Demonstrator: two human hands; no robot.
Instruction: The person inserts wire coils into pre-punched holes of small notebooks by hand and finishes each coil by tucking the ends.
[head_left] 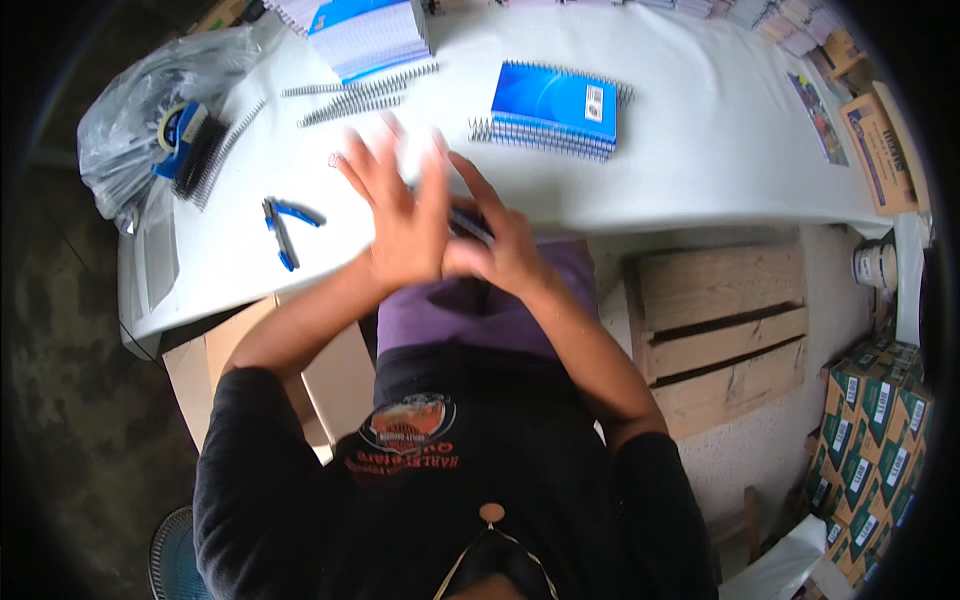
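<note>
Over the front edge of the white-covered table, my left hand (405,222) is raised with its fingers spread, blurred by motion. Close beside it, my right hand (512,252) has its fingers curved around a flat, dark blue thing (472,222), which is mostly hidden between both hands. Whether my left palm touches this thing, I cannot tell. Beyond my hands lies a stack of blue spiral notebooks (555,100). Loose metal binding coils (360,98) lie farther left. Blue-handled pliers (284,232) rest on the table left of my left hand.
A stack of blue-covered books (372,38) stands at the back. On the left are a plastic bag (135,105), a blue tape dispenser (180,142) and dark coils (203,160). Cardboard boxes (880,150) edge the right side. A wooden pallet (725,355) leans below the table.
</note>
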